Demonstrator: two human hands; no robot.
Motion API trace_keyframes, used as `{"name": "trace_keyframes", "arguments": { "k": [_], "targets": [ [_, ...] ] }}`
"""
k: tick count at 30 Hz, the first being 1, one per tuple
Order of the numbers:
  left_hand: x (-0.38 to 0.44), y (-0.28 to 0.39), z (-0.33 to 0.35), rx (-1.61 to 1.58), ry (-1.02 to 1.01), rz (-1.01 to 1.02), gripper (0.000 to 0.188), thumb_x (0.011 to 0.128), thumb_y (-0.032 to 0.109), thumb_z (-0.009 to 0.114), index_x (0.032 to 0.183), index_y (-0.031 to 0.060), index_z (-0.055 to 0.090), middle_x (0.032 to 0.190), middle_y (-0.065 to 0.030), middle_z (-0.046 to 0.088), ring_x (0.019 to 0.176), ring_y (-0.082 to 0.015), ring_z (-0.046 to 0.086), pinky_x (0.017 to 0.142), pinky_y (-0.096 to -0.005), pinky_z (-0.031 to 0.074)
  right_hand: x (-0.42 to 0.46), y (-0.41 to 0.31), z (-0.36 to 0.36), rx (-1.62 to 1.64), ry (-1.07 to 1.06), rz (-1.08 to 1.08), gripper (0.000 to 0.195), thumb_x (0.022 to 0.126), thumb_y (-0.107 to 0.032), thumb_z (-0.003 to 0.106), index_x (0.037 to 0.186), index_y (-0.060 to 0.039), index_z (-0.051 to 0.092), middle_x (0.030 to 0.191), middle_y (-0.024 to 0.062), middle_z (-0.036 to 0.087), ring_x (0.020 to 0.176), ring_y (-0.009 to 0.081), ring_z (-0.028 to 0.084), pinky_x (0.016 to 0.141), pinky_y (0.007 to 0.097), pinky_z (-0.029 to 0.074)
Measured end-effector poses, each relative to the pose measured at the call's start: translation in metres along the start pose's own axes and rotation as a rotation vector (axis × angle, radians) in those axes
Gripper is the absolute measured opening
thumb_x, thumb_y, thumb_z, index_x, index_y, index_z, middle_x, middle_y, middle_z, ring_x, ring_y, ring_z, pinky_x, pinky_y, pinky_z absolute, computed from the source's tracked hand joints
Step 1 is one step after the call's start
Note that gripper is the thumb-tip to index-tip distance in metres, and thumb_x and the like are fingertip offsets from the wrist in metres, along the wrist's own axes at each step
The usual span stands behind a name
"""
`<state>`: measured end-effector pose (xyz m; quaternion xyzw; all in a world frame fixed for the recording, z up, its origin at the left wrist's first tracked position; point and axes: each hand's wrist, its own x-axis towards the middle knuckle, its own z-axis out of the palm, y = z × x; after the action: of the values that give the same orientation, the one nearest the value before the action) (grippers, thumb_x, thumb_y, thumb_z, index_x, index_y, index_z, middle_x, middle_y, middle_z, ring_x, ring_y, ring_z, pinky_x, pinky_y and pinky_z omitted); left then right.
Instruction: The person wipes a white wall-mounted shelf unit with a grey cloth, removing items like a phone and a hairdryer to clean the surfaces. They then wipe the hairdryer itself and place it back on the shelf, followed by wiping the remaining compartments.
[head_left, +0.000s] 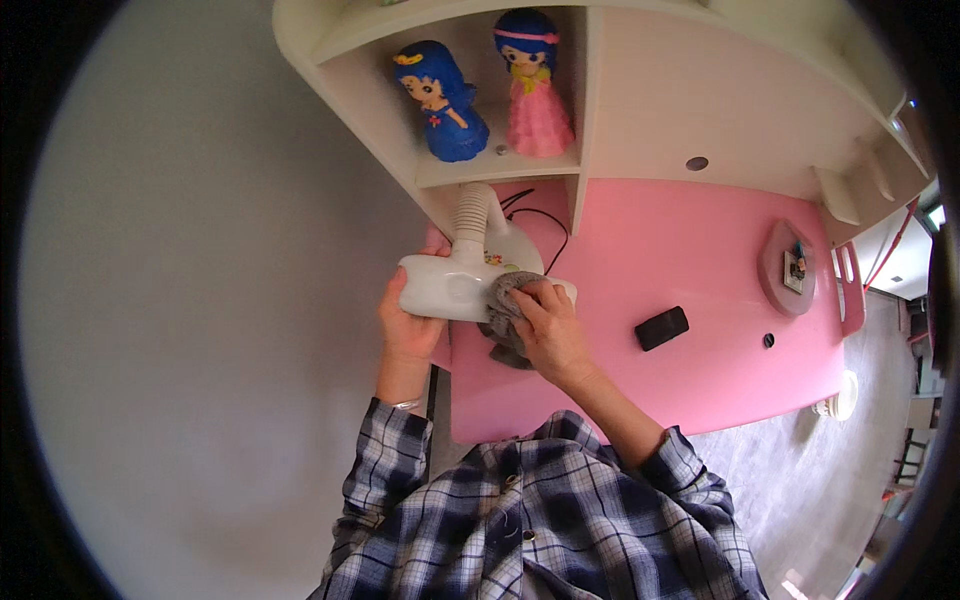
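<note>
A white desk lamp (442, 289) with a ribbed flexible neck stands at the left of a pink desk (615, 255). My left hand (409, 319) grips the left end of the lamp's head. My right hand (551, 330) presses a grey cloth (510, 300) against the head's right part, and the cloth hangs down over the desk. Behind the head, the lamp's round base shows in part, with small coloured pictures on it. A black cable (559, 225) runs behind the base.
A white shelf unit (499, 174) above the desk holds a blue figurine (454, 112) and a pink-dressed figurine (536, 97). On the desk lie a black phone-like object (661, 328), a small black round piece (769, 340) and a pinkish tray (776, 289). A grey wall (225, 300) rises at left.
</note>
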<state>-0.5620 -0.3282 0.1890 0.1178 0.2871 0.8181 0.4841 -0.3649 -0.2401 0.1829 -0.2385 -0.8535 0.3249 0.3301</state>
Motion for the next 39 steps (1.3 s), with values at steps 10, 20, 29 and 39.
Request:
{"name": "trace_keyframes", "arguments": {
  "k": [10, 20, 29, 39],
  "targets": [
    [-0.004, 0.003, 0.001, 0.201, -0.102, 0.0, 0.056, 0.099, 0.046, 0.029, 0.13, 0.0015, 0.044, 0.132, -0.0119, 0.049, 0.12, -0.0256, 0.048, 0.104, -0.039, 0.036, 0.061, -0.108, 0.053, -0.112, 0.119, -0.151, 0.042, 0.069, -0.01, 0.066, 0.11, -0.0063, 0.058, 0.108, 0.0127, 0.051, 0.1, 0.0328, 0.047, 0.086, 0.042, 0.038],
    [-0.008, 0.018, 0.008, 0.07, -0.043, -0.111, 0.043, 0.093, 0.027, 0.051, 0.127, 0.0012, 0.046, 0.127, -0.0114, 0.052, 0.119, -0.0258, 0.049, 0.102, -0.0425, 0.04, 0.064, -0.055, 0.05, -0.091, 0.168, 0.099, 0.036, 0.074, -0.002, 0.059, 0.11, -0.005, 0.056, 0.108, 0.0135, 0.055, 0.101, 0.0359, 0.051, 0.088, 0.0425, 0.041],
    [0.002, 0.028, 0.004, 0.133, -0.113, -0.159, 0.041, 0.086, 0.013, 0.056, 0.124, 0.0004, 0.049, 0.131, -0.0164, 0.05, 0.122, -0.0288, 0.048, 0.1, -0.0474, 0.043, -0.005, 0.094, 0.019, 0.338, 0.27, 0.633, 0.028, 0.089, -0.001, 0.043, 0.114, 0.0002, 0.055, 0.103, 0.017, 0.065, 0.097, 0.0265, 0.062, 0.088, 0.0368, 0.046],
    [-0.002, 0.027, 0.012, 0.217, -0.155, -0.184, 0.063, 0.091, 0.029, 0.055, 0.141, 0.0001, 0.031, 0.14, -0.015, 0.041, 0.129, -0.0268, 0.039, 0.106, -0.0435, 0.034, 0.013, 0.008, 0.041, 0.041, 0.266, 0.337, 0.04, 0.08, 0.004, 0.053, 0.12, -0.0012, 0.049, 0.115, 0.0211, 0.054, 0.108, 0.041, 0.051, 0.092, 0.0414, 0.044]
  ]
}}
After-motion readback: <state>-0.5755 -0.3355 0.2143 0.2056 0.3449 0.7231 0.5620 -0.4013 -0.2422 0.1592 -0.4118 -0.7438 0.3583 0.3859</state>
